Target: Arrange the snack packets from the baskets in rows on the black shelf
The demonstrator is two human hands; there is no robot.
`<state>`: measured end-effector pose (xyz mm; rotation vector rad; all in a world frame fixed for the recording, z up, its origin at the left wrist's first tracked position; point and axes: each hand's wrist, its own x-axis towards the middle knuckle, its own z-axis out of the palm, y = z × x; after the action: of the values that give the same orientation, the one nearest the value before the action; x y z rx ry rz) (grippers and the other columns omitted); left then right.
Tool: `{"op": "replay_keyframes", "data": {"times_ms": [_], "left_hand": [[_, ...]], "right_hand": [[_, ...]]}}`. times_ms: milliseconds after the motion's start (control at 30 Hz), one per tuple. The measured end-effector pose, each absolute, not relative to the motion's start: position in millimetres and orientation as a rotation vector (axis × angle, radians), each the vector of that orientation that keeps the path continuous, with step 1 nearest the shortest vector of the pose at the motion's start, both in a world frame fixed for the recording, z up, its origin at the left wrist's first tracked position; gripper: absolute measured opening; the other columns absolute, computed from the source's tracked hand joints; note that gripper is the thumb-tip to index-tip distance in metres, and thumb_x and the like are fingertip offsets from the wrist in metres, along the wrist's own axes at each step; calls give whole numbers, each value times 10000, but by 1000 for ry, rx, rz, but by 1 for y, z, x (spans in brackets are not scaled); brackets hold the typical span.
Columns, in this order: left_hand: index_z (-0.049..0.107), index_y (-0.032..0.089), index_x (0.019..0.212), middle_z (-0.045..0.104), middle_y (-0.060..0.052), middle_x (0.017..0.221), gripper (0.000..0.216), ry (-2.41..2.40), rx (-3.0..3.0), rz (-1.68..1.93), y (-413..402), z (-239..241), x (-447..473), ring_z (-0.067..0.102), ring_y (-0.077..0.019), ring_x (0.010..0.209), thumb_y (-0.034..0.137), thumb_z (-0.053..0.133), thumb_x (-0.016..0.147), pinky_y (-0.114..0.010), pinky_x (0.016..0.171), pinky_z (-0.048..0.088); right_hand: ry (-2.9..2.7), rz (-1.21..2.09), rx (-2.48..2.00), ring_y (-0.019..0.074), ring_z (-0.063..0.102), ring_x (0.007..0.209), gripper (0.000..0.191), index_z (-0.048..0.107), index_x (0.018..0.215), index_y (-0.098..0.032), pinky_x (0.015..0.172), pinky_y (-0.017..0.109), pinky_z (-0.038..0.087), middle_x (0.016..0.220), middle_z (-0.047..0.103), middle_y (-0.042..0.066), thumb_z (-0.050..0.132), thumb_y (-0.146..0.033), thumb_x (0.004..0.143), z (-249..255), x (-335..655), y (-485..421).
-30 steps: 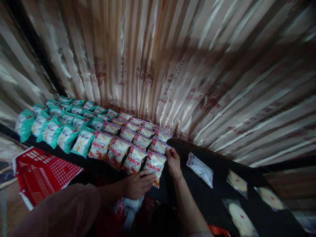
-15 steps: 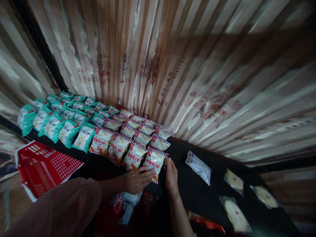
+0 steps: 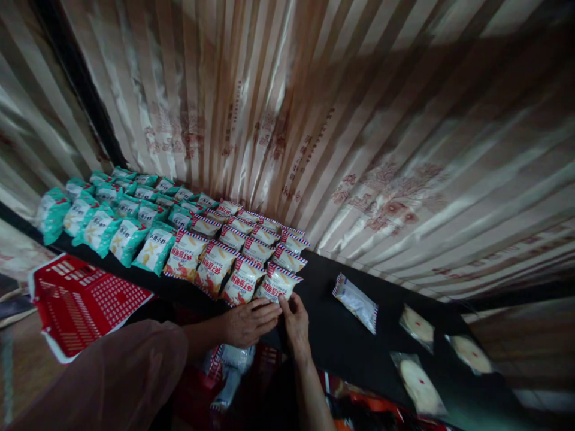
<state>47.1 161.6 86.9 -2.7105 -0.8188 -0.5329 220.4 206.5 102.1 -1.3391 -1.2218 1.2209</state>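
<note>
Rows of red-and-white snack packets [image 3: 233, 251] lie overlapped on a black shelf [image 3: 341, 341]. Both my hands meet at the lower edge of the front right packet [image 3: 275, 284]. My left hand [image 3: 248, 321] lies with its fingers stretched along that packet's bottom edge. My right hand [image 3: 294, 316] has its fingers curled in a pinch at the packet's lower right corner. A brown sleeve covers my left arm.
Teal snack packets [image 3: 112, 224] fill the shelf's left end. To the right lie a loose white packet [image 3: 356, 301] and clear bags of round cakes [image 3: 418, 326]. A red basket [image 3: 81, 302] sits lower left. More packets [image 3: 231, 371] lie below the shelf. A striped curtain hangs behind.
My right hand has slid from the packet's upper right corner down to its lower edge, close to my left hand. The packet now sits further up, against the row behind.
</note>
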Motion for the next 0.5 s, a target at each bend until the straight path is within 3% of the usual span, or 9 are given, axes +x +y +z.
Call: {"op": "replay_keyframes", "data": {"times_ms": [267,500], "left_hand": [[446,78,1303,389,-147,1440,460,-822,-2694,-567,161,84,48,253,-234,1378,277,421,889,-421,1141,217],[536,98,1215,453,-131,1400,368,-684,-2548,-520,160,88,49,326,-228,1347,236,429,891,-406,1125,227]], "right_hand": [[-1202,1275,-1341,212,619,731,407,657,890,-212,686,313,492,790,697,23,699,-526,635,98,224,207],[-1028,1094,-1417,238,627,917,540,619,1019,-185,812,335,496,1006,685,88,666,-567,641,96,229,188]]}}
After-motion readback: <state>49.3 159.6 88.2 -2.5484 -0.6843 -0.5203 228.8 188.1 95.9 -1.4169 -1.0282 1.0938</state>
